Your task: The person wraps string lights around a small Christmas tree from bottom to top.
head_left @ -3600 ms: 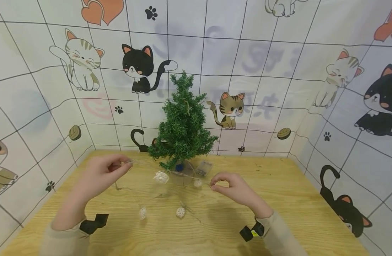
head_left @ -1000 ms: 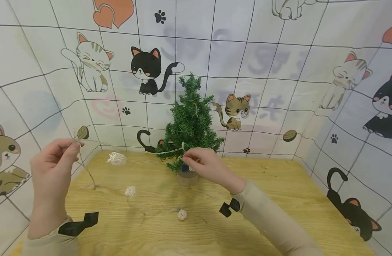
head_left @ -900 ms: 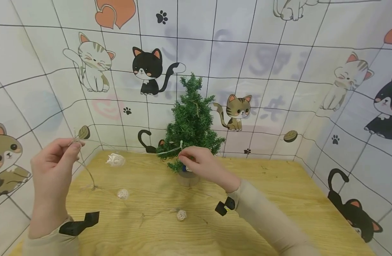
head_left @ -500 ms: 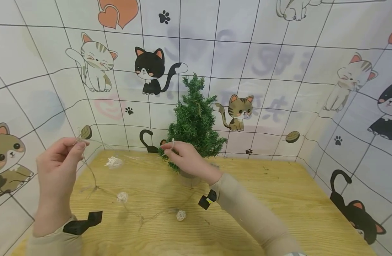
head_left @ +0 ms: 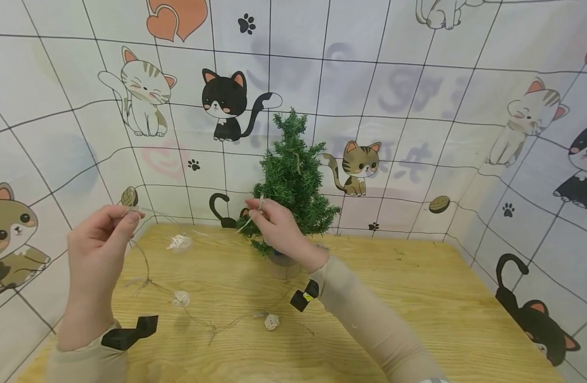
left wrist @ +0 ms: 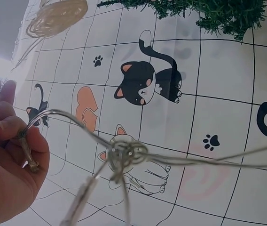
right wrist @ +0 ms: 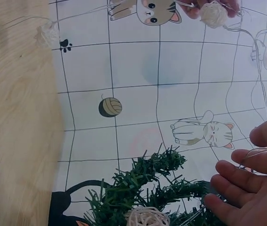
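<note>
My left hand [head_left: 97, 250], raised over the table's left side, pinches the thin clear wire of the string lights [head_left: 147, 266] between thumb and forefinger. In the left wrist view the wire [left wrist: 82, 125] runs from those fingers to a tangled knot. My right hand [head_left: 281, 234] pinches another stretch of wire in front of the tree's lower left branches. Its other fingers [right wrist: 237, 176] show loosely spread in the right wrist view. White woven balls hang along the string: one ball [head_left: 180, 243] near the left hand, another ball [head_left: 180, 298] lower, a third ball [head_left: 271, 322] on the table.
A small green artificial Christmas tree [head_left: 295, 170] stands at the back of the wooden table [head_left: 394, 314], its round base [head_left: 283, 268] partly behind my right hand. A cat-print sheet [head_left: 394, 96] encloses the back and both sides.
My left hand has risen and gone left with the wire, then drifted slightly right. My right hand has moved left and up to the tree's lower left side, still pinching wire.
</note>
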`<state>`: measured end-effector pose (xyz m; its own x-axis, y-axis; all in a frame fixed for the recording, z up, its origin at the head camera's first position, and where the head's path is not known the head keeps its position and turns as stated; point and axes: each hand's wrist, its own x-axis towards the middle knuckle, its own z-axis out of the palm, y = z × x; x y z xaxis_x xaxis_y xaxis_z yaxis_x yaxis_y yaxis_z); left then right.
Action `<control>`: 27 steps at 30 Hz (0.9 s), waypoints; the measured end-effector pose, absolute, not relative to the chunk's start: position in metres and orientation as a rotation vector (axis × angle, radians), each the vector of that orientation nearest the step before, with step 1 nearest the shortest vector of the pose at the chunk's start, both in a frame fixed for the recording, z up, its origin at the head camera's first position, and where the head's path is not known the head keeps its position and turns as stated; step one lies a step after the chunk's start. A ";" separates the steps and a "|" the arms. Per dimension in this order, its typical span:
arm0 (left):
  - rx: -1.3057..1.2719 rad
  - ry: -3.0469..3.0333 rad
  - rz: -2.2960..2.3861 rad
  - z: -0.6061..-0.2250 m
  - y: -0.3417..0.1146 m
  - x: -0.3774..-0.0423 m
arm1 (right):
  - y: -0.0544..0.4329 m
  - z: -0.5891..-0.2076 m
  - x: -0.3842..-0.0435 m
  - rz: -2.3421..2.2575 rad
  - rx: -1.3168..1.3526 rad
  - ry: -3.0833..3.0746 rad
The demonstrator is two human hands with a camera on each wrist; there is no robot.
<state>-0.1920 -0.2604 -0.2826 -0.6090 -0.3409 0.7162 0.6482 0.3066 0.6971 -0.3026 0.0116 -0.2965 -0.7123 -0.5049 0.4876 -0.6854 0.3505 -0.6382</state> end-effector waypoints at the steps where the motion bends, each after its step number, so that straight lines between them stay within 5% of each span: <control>1: -0.281 -1.712 -1.447 -0.283 -0.261 -0.192 | 0.010 -0.297 -0.303 1.282 1.081 -2.401; 17: -0.258 -1.777 -1.387 -0.281 -0.259 -0.194 | -0.025 -0.327 -0.300 0.441 1.418 -2.527; 27: -0.282 -1.801 -1.356 -0.283 -0.257 -0.194 | -0.044 -0.367 -0.293 -0.196 1.356 -2.585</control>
<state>-0.1936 -0.2565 -0.2829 -0.6196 -0.2942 0.7277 0.6179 0.3889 0.6833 -0.2931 -0.0441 -0.3672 -0.5520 -0.8239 0.1283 -0.7951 0.5665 0.2167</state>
